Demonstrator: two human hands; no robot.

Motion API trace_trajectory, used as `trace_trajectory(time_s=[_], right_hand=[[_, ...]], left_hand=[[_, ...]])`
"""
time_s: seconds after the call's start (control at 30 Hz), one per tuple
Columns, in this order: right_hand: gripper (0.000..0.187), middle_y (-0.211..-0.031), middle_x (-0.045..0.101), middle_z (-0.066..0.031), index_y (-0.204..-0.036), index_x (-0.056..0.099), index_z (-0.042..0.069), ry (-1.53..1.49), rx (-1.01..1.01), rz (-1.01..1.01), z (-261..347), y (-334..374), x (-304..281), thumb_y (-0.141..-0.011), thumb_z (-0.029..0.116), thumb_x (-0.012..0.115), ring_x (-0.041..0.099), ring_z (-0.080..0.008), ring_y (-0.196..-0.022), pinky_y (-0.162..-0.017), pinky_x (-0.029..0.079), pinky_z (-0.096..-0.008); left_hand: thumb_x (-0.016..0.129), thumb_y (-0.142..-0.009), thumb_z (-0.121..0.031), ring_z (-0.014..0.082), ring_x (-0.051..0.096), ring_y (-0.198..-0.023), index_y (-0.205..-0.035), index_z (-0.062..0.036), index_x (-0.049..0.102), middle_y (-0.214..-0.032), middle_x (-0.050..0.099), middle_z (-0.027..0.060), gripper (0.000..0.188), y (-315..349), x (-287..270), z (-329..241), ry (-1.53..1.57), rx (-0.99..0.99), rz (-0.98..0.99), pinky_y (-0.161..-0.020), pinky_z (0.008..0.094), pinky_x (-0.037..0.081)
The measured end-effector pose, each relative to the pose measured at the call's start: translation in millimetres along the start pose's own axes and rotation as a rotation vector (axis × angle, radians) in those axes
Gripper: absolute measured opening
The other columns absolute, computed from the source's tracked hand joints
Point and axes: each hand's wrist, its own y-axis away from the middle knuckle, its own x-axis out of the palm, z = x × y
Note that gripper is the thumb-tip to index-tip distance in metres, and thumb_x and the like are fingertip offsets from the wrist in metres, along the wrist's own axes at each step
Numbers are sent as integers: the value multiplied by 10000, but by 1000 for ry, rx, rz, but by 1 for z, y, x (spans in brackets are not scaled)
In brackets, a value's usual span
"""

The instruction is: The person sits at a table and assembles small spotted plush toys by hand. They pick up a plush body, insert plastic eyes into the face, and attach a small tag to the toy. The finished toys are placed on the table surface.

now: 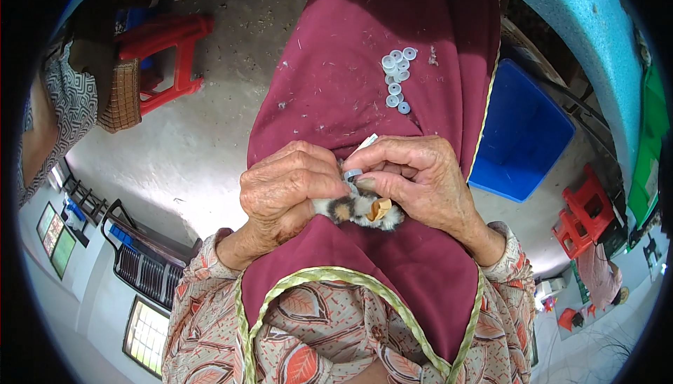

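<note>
A narrow white strip [366, 143] can be seen poking out just beyond the right hand [413, 177]; it is partly covered by the fingers, and any marks on it are too small to be read.

A small furry piece [341, 210], patched in white, black and brown, is held over the lap between the two hands. It is gripped by the left hand [291, 184], whose fingers are curled around its left end. A pale grey plastic ring [352, 173] is pinched by the thumb and forefinger of the right hand, right at the fur and close to the left fingertips. At the fur's right side a folded tan scrap [379, 209] is shown — whether cloth or paper cannot be told.

The lap is covered by a maroon cloth [343, 54], flecked with fluff. On it, beyond the hands, a loose cluster of white discs [401, 75] is laid, some overlapping.

To the right a blue bin [519, 128] is placed beside the cloth, with red stools [592, 205] farther off. On the left a red stool [186, 61] and a woven basket [123, 96] are set close together, near a co-worker in patterned clothing [73, 89] — well apart from the working hands.
</note>
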Motion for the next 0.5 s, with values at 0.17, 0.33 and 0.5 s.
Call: trace_trajectory(time_s=[0.17,0.33,0.5], right_hand=[[147,-805,685,-42,-962,682,-16,-77,6,-11,-6,0,-1,-828,20,635,621,-65,-714,-627,505,-218],[156,-819,691,-49,-976,686,-11,-74,2,-44,-8,0,0,-835,25,629,621,-75,-759,-670,500,-219],[147,-816,691,-39,-969,690,-7,-133,6,-74,-10,1,5,-849,61,639,611,-63,-759,-668,490,-210]], left_hand=[[738,-606,-12,229,632,-676,-758,-2,656,-690,627,74,173,-3,5,-2,-20,-25,-59,-608,318,485],[744,-604,-11,224,633,-675,-756,0,652,-689,629,73,177,-2,8,-3,-58,-39,-87,-606,312,490],[738,-600,1,227,633,-672,-762,2,651,-687,624,76,184,-2,9,-5,-117,-9,-124,-596,316,500]])
